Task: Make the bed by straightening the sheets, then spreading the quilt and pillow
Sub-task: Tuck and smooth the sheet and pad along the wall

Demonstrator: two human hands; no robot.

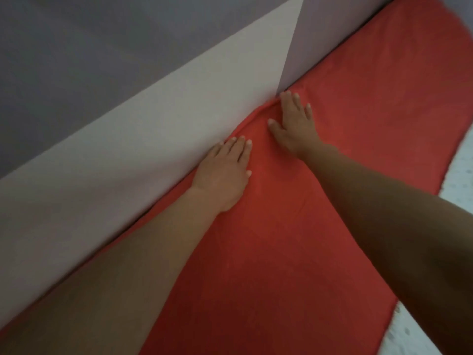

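At the far left stands a plain pale wall [128,149], with a darker grey shadow over its upper part and a lighter band below it. The lower edge of this wall meets the long edge of the bed, and there the left hand [225,172] lies flat on the smooth red fabric bed sheet [281,265]. Its fingers are straight and close together, they point toward the wall, and the fingertips are just beside the wall's lower edge. It holds nothing; it only presses on the sheet. A little further right, the pale wall joins a second lilac-grey wall [332,34] in a corner. The right hand [294,121] rests near this corner, also open and flat on the sheet, with the fingers spread a little and reaching toward the corner. Just beside its fingers the sheet makes a small raised fold [263,108] along the wall. The two hands are near each other but apart. The red sheet covers the bed from the bottom to the top right, mostly smooth. At the right edge shows a pale speckled floor [458,180].
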